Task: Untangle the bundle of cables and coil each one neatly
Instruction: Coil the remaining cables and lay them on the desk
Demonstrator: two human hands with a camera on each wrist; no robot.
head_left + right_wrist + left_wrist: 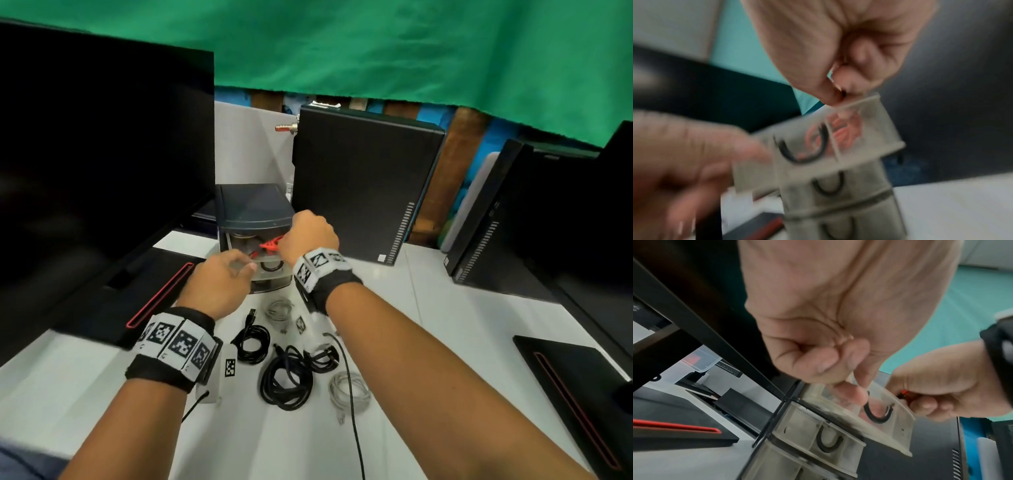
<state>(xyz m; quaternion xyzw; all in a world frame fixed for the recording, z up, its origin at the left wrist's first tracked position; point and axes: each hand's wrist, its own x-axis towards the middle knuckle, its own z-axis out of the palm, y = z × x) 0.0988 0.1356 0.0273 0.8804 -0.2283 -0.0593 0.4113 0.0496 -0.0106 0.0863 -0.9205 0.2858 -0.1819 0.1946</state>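
Note:
A red cable (pixel 269 245) hangs bunched over the pulled-out top drawer (pixel 265 264) of a small drawer unit (pixel 253 209). My right hand (pixel 281 244) pinches this red cable (pixel 840 129), which shows through the drawer's translucent front. My left hand (pixel 251 267) pinches the drawer's front wall (pixel 898 423), thumb inside, above the black handle (pixel 877 415). In the left wrist view the right hand (pixel 941 386) holds a red cable end (pixel 905 392). Coiled cables lie on the white table: two black coils (pixel 251 342) (pixel 286 380) and a pale one (pixel 349 390).
A monitor (pixel 102 154) stands at left with its base (pixel 147 294) beside my left hand. A black computer tower (pixel 363 181) stands right of the drawer unit, another tower (pixel 479 222) farther right. A second monitor base (pixel 579 394) lies at lower right. More small coils (pixel 279 310) lie near the drawers.

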